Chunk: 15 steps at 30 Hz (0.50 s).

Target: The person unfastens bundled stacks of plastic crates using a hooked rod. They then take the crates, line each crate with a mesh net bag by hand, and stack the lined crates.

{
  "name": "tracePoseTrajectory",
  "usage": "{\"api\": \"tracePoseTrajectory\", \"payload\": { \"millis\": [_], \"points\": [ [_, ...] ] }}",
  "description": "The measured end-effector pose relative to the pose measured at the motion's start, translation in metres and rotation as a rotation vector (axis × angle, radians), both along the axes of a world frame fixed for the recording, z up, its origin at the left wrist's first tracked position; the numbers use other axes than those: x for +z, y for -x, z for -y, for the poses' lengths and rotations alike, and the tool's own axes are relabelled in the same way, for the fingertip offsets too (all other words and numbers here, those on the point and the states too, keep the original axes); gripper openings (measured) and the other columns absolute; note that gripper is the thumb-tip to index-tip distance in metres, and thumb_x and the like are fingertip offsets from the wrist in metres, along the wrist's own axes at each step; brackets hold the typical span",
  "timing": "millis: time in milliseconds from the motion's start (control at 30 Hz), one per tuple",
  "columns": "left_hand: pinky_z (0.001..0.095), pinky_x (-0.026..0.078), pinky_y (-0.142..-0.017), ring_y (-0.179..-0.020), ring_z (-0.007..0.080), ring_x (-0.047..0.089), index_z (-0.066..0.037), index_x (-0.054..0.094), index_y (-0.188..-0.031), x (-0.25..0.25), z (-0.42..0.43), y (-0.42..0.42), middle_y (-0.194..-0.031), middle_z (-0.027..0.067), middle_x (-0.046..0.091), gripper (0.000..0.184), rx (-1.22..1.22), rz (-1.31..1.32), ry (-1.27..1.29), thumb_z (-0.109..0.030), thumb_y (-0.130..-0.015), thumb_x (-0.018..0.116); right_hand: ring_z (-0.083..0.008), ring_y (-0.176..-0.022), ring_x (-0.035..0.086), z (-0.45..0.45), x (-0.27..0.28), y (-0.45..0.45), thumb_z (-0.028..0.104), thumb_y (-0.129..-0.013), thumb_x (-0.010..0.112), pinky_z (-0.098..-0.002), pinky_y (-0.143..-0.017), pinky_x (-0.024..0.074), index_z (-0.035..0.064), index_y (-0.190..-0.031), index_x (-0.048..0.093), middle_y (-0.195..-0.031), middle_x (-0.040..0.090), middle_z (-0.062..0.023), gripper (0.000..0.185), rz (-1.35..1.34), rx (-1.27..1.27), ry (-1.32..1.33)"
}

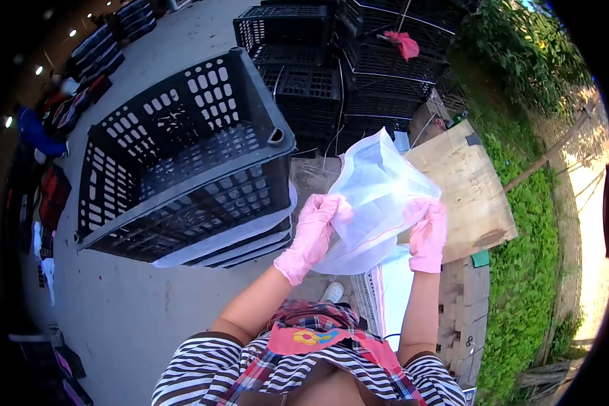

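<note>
Beside the perforated black plastic crate (227, 203), to its right, a translucent white bag (379, 186) is held before you. Your pink-gloved left hand (314, 230) and pink-gloved right hand (427, 233) grip its opposite sides.

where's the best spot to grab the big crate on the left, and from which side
The crate is probably best gripped by its near long rim, from the person's side: that edge lies exposed, and the open top lets fingers curl inside. Left hand and right hand both hold the white bag, so free them first.
</note>
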<state>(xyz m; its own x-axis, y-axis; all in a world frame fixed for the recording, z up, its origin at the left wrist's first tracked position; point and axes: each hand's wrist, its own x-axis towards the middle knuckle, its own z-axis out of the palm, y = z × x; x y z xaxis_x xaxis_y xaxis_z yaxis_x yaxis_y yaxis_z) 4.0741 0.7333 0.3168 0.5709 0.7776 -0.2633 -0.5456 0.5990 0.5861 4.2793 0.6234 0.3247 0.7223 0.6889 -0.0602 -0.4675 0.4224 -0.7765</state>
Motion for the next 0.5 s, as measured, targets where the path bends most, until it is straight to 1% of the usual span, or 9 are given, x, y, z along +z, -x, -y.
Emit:
{"api": "tracePoseTrajectory", "payload": {
  "millis": [33, 133, 200, 233, 267, 333, 400, 467, 500],
  "points": [
    [0.0275, 0.048, -0.074, -0.079, 0.0121, 0.057, -0.008, 0.055, -0.092, -0.010, 0.005, 0.024, -0.086, 0.0022, 0.060, 0.013, 0.047, 0.000, -0.003, -0.019, -0.091, 0.061, -0.0180, -0.096, 0.059, 0.007, -0.027, -0.046, 0.019, -0.090, 0.056, -0.0370, -0.082, 0.0521, 0.0067, -0.105, 0.054, -0.101, 0.060, -0.0091, 0.019, 0.037, 0.002, -0.061],
    [0.0271, 0.043, -0.067, -0.066, 0.0110, 0.047, -0.006, 0.051, -0.088, -0.107, 0.019, 0.097, -0.076, 0.0008, 0.052, 0.015, 0.118, -0.889, -0.531, -0.018, -0.089, 0.059, -0.0156, -0.080, 0.058, 0.007, 0.077, -0.058, 0.023, -0.096, 0.045, -0.0286, -0.075, 0.0494, 0.0070, -0.099, 0.057, -0.090, 0.061, -0.0046, 0.020, 0.268, -0.015, 0.118],
    [0.0336, 0.046, -0.068, -0.071, 0.0231, 0.058, -0.003, 0.057, -0.090, -0.084, 0.032, 0.151, -0.077, 0.0071, 0.063, 0.016, -0.285, -1.326, -0.774, -0.018, -0.087, 0.060, -0.0088, -0.069, 0.052, 0.015, 0.095, -0.095, 0.020, -0.095, 0.050, -0.0212, -0.066, 0.0437, 0.0079, -0.096, 0.060, -0.083, 0.060, -0.0001, 0.016, 0.518, -0.007, 0.187],
    [0.0374, 0.049, -0.075, -0.088, 0.0269, 0.062, -0.003, 0.057, -0.112, -0.103, 0.022, 0.167, -0.099, 0.0125, 0.065, 0.030, -0.792, -1.635, -1.093, -0.017, -0.086, 0.060, -0.0055, -0.065, 0.048, 0.011, 0.112, -0.086, 0.019, -0.094, 0.053, -0.0184, -0.061, 0.0402, 0.0080, -0.093, 0.060, -0.080, 0.059, 0.0018, 0.013, 0.632, -0.069, 0.246],
    [0.0359, 0.037, -0.103, -0.122, 0.0316, 0.046, -0.006, 0.043, -0.133, -0.121, 0.026, 0.179, -0.128, 0.0204, 0.050, 0.057, -0.742, -1.798, -1.179, -0.027, -0.084, 0.063, -0.0037, -0.064, 0.047, 0.007, 0.128, -0.063, 0.019, -0.093, 0.055, -0.0166, -0.060, 0.0375, 0.0076, -0.093, 0.060, -0.081, 0.059, 0.0024, 0.012, 0.670, 0.038, 0.290],
    [0.0361, 0.035, -0.104, -0.124, 0.0378, 0.041, -0.005, 0.015, -0.146, 0.006, 0.051, 0.128, -0.140, 0.0259, 0.033, 0.100, 0.053, -1.346, -1.138, -0.030, -0.072, 0.077, -0.0032, -0.066, 0.046, -0.004, 0.154, -0.012, 0.018, -0.091, 0.060, -0.0162, -0.061, 0.0370, 0.0066, -0.095, 0.059, -0.083, 0.059, 0.0024, 0.012, 0.757, 0.274, 0.327],
    [0.0411, 0.027, -0.109, -0.134, 0.0373, 0.025, -0.005, 0.007, -0.146, 0.106, 0.073, 0.078, -0.145, 0.0226, 0.023, 0.124, 0.179, -0.990, -1.107, -0.036, -0.056, 0.086, -0.0071, -0.071, 0.048, -0.007, 0.182, 0.034, 0.014, -0.086, 0.065, -0.0202, -0.066, 0.0413, 0.0044, -0.101, 0.058, -0.090, 0.058, 0.0003, 0.020, 0.862, 0.514, 0.313],
    [0.0356, 0.035, -0.102, -0.128, 0.0311, 0.037, -0.009, 0.005, -0.147, 0.123, 0.067, 0.027, -0.142, 0.0179, 0.033, 0.115, 0.157, -1.049, -1.312, -0.028, -0.063, 0.081, -0.0097, -0.074, 0.050, 0.004, 0.190, 0.053, 0.012, -0.083, 0.069, -0.0227, -0.069, 0.0433, 0.0027, -0.107, 0.057, -0.095, 0.057, -0.0013, 0.028, 0.934, 0.686, 0.294],
    [0.0339, 0.043, -0.090, -0.111, 0.0283, 0.053, -0.014, 0.017, -0.147, 0.118, 0.064, 0.006, -0.125, 0.0172, 0.050, 0.090, 0.088, -1.032, -1.244, -0.019, -0.075, 0.071, -0.0115, -0.075, 0.050, 0.008, 0.191, 0.053, 0.011, -0.079, 0.071, -0.0228, -0.071, 0.0434, 0.0043, -0.113, 0.056, -0.096, 0.056, -0.0014, 0.038, 1.165, 0.585, 0.160]
  ]
}}
